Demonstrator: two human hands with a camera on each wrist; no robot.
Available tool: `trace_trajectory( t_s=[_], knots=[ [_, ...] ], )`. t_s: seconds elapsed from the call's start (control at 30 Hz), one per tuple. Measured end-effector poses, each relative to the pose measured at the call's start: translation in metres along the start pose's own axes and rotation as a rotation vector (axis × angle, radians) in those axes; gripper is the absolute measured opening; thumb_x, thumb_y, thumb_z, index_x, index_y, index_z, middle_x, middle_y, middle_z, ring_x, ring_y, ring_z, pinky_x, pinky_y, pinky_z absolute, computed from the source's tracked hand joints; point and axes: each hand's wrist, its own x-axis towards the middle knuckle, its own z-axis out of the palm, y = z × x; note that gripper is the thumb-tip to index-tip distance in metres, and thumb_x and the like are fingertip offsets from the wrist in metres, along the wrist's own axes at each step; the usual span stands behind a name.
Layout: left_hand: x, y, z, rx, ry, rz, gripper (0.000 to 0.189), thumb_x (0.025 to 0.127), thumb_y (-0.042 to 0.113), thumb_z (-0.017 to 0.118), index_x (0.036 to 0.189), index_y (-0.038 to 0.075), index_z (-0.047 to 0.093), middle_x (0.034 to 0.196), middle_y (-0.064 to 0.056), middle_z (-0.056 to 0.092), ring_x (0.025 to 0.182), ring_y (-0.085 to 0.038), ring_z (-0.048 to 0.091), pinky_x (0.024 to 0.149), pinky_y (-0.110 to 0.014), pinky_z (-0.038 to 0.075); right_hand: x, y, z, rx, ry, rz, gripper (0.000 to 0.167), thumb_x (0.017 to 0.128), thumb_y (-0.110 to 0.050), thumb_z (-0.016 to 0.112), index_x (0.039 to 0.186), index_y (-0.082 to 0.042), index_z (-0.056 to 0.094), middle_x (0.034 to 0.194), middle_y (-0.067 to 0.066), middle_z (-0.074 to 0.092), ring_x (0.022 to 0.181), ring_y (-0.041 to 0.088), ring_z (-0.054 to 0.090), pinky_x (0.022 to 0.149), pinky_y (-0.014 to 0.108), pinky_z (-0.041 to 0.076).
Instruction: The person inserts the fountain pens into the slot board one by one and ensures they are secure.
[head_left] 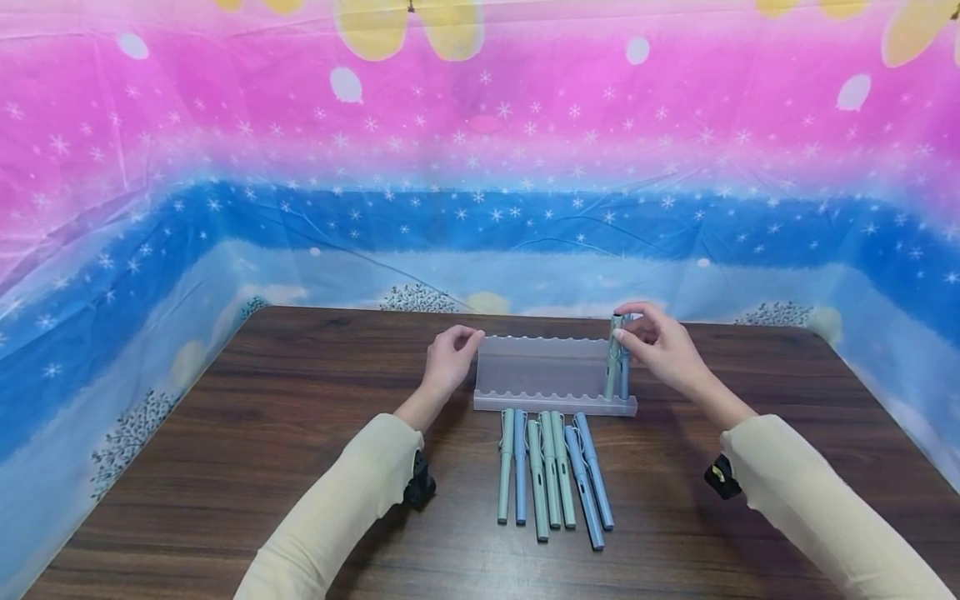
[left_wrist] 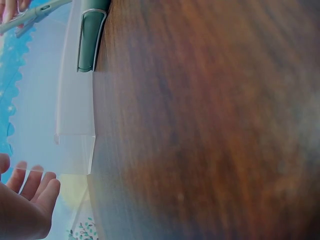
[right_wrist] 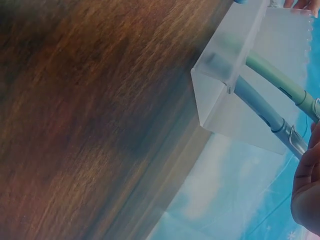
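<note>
A frosted clear pen rack [head_left: 540, 367] with scalloped edges stands on the table. At its upper left corner, my left hand [head_left: 447, 364] pinches the panel's edge; the left wrist view shows the fingers [left_wrist: 31, 182] behind the clear sheet. My right hand [head_left: 667, 350] holds the cap end of a green pen [head_left: 612, 367], which is upright with its lower end in the rack near the right end. Just right of it, a blue pen [right_wrist: 257, 102] leans in the end slot, its cap close to my right fingers.
In front of the rack lie several green pens [head_left: 506, 467] and three blue pens [head_left: 521, 471], roughly side by side, clips toward the rack. The dark wooden table [head_left: 300, 417] reaches back to a pink and blue patterned cloth [head_left: 480, 217].
</note>
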Motion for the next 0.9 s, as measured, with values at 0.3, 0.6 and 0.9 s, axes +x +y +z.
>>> trace_trajectory(
  t_s=[0.3, 0.6, 0.9],
  knots=[
    [0.001, -0.001, 0.001, 0.007, 0.005, 0.007, 0.026, 0.089, 0.028, 0.053, 0.099, 0.005, 0.062, 0.091, -0.007, 0.061, 0.081, -0.02, 0.056, 0.072, -0.033, 0.045, 0.001, 0.006, -0.001, -0.19, 0.026, -0.096, 0.037, 0.084, -0.013, 0.06, 0.12, -0.012, 0.05, 0.081, 0.002, 0.058, 0.058, 0.015, 0.052, 0.046, 0.029, 0.042],
    [0.0, 0.0, 0.001, 0.013, 0.01, 0.011, 0.026, 0.089, 0.027, 0.053, 0.098, 0.005, 0.062, 0.092, -0.006, 0.061, 0.082, -0.02, 0.056, 0.073, -0.033, 0.045, 0.003, 0.01, -0.001, -0.272, -0.006, -0.148, 0.047, 0.081, -0.01, 0.063, 0.125, -0.009, 0.046, 0.065, -0.003, 0.054, 0.053, 0.012, 0.047, 0.046, 0.029, 0.039],
    [-0.001, 0.001, 0.001, 0.005, 0.005, 0.006, 0.025, 0.089, 0.027, 0.053, 0.098, 0.006, 0.062, 0.092, -0.006, 0.061, 0.082, -0.019, 0.055, 0.072, -0.033, 0.045, 0.004, 0.012, 0.001, -0.284, -0.012, -0.129, 0.048, 0.083, -0.013, 0.062, 0.127, -0.01, 0.045, 0.059, -0.004, 0.049, 0.047, 0.013, 0.043, 0.043, 0.029, 0.036]
  ],
)
